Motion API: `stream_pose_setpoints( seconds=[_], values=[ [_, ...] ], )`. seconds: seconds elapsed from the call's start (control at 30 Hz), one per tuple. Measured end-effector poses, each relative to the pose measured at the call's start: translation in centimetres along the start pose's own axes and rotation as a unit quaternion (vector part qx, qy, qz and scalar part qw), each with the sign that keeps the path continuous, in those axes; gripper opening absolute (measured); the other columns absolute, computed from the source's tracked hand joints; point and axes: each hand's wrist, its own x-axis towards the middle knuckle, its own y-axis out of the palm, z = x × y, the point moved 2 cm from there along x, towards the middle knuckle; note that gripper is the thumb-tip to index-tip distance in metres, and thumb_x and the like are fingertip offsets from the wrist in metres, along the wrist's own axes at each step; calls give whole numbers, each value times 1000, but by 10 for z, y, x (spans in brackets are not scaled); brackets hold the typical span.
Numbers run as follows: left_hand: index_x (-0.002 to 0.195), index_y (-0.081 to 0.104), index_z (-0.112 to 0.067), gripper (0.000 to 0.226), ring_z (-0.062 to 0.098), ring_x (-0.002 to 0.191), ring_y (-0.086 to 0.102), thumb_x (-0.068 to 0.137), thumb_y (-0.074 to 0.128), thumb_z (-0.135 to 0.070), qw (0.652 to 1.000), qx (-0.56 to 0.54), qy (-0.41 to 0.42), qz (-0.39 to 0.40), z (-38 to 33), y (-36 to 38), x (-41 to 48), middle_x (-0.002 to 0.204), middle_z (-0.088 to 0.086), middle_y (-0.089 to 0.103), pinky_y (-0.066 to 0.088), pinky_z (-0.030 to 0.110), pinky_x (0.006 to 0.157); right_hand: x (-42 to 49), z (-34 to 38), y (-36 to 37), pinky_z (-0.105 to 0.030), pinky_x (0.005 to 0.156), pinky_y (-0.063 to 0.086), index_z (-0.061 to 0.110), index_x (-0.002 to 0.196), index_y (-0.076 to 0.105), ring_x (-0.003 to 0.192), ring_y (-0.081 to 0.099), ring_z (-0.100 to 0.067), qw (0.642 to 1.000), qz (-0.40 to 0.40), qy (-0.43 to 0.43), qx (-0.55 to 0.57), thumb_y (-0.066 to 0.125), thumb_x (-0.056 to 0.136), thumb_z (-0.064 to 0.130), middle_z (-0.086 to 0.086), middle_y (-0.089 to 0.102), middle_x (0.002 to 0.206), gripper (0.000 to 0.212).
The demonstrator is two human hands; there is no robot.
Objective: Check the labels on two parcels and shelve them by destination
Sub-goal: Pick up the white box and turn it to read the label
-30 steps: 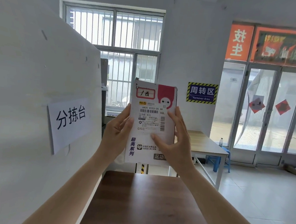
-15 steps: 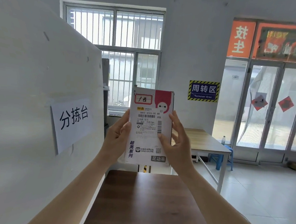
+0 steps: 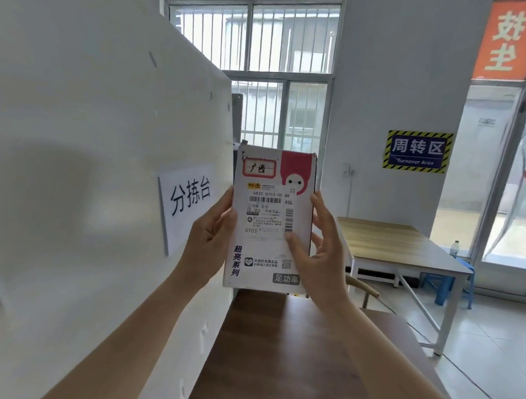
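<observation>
Standing upright between left hand [image 3: 208, 243] and right hand [image 3: 324, 259], parcel [image 3: 270, 181] pinched at both side edges.

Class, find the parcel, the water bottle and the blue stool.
parcel [image 3: 267, 212], head view, on its white label
water bottle [image 3: 454, 249], head view, on its body
blue stool [image 3: 466, 265], head view, on its seat

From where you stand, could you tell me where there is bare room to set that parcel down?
The dark table below the parcel is bare from the white partition to its right edge. The light table beyond looks bare too. Nothing crowded.
</observation>
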Motion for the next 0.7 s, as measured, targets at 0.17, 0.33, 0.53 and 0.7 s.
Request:
stream_pose_setpoints(
  seconds=[0.17, 0.33, 0.53, 0.7],
  values=[
    [148, 31, -26, 47, 3, 102, 68, 103, 35, -12, 1000, 18, 2, -2, -6, -13, -8, 120, -30, 64, 58, 22, 69, -6, 9, 7, -18, 96, 50, 29, 143, 32, 124, 48, 11, 1000, 1, 3, 3, 66, 84, 13, 49, 43, 129, 69],
    [146, 33, -28, 47, -4, 96, 67, 102, 37, -17, 1000, 18, 22, -11, -17, -15, -11, 112, -39, 63, 57, 17, 64, -6, 23, 3, -37, 98, 54, 32, 140, 37, 127, 53, -3, 1000, -14, -11, 12, 68, 83, 12, 34, 53, 131, 68],
    [138, 36, -39, 42, -1, 90, 69, 98, 39, -26, 998, 10, 55, -24, -33, -7, -5, 107, -39, 65, 57, 18, 61, 2, 37, -7, -47, 94, 56, 31, 137, 45, 127, 56, -15, 998, -26, -31, 39, 68, 81, 24, 23, 56, 134, 61],
    [138, 37, -38, 42, 4, 93, 70, 98, 41, -29, 997, 4, 60, -50, -47, 10, 1, 118, -26, 65, 57, 19, 60, 15, 35, -24, -42, 96, 55, 42, 135, 45, 126, 57, -16, 997, -20, -51, 49, 68, 82, 29, 22, 56, 136, 59]
  ],
)
